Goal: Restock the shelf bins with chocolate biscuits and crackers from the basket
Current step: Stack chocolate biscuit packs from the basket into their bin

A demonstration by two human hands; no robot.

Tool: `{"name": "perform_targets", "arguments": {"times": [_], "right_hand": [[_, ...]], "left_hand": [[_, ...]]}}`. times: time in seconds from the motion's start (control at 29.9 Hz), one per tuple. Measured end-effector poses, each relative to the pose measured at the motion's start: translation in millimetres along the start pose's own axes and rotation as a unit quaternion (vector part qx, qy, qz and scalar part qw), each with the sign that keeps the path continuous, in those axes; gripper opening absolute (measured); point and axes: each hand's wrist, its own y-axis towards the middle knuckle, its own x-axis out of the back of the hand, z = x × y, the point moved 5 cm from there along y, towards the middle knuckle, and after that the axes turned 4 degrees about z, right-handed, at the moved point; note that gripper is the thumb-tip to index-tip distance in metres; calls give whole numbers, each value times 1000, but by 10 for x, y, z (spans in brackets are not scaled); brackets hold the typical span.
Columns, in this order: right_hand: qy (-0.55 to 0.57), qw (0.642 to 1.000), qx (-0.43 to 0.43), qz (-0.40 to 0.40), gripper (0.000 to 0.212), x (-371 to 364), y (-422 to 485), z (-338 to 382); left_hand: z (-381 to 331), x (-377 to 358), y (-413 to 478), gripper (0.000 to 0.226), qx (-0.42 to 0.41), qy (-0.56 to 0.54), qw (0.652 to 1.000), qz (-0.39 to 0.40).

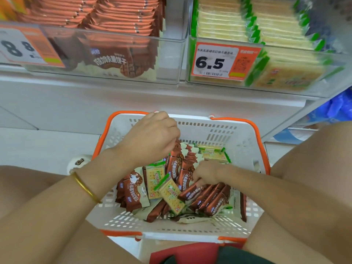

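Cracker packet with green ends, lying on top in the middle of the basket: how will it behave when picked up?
The cracker packet probably stays flat and stiff, as square crackers show through its film. Likely light, yet brittle if squeezed. Its glossy wrap, tilted on chocolate biscuit packets, may slide when pushed.

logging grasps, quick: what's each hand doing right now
Left hand: fingers curled above the basket; whether it holds anything cannot be told.
Right hand: gripping a chocolate biscuit packet.
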Motion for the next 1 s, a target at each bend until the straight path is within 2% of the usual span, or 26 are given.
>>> {"name": "perform_targets", "arguments": {"times": [0.07,0.13,0.2,0.23,0.3,0.4,0.47,0.57,0.63,0.7,0.77,0.84,0.9,1.0], "right_hand": [[30,999,30,-23,26,237,-120,2],[70,993,57,-81,24,622,-382,7],[118,978,88,-151,17,960,-695,33],[132,970,99,-179,12,1107,-867,75],[189,947,120,-230,12,1324,-1224,186],[228,904,134,-337,15,1718,-1721,406],[242,877,147,-389,19,2035,-2031,585],[167,844,126,-494,26,2655,-2365,801],[129,812,108,-559,24,3109,-2438,888],[113,787,91,-600,25,3544,-2308,859],[106,776,59,-619,30,3946,-2006,762],[108,769,30,-629,36,4295,-1658,652],[115,767,12,-631,41,4587,-1346,573],[114,767,-2,-632,42,4944,-1014,561]], "left_hand": [[17,18,-2,33,21,-42,999,22],[81,1,-8,29,67,-98,990,79],[151,20,-35,39,112,-155,972,135],[204,84,-55,42,130,-188,963,143],[259,280,-54,30,146,-251,948,127],[443,808,-105,9,152,-334,930,15],[623,1232,-165,13,153,-352,921,-71],[1016,1729,-250,17,174,-371,883,-228],[1335,1884,-280,27,214,-357,845,-337],[1585,1907,-331,46,280,-293,822,-399],[1747,1837,-359,51,337,-168,849,-371],[1822,1741,-320,53,359,-61,890,-274],[1848,1688,-271,55,359,-20,910,-205],[1881,1597,-209,50,342,10,928,-145]]}}
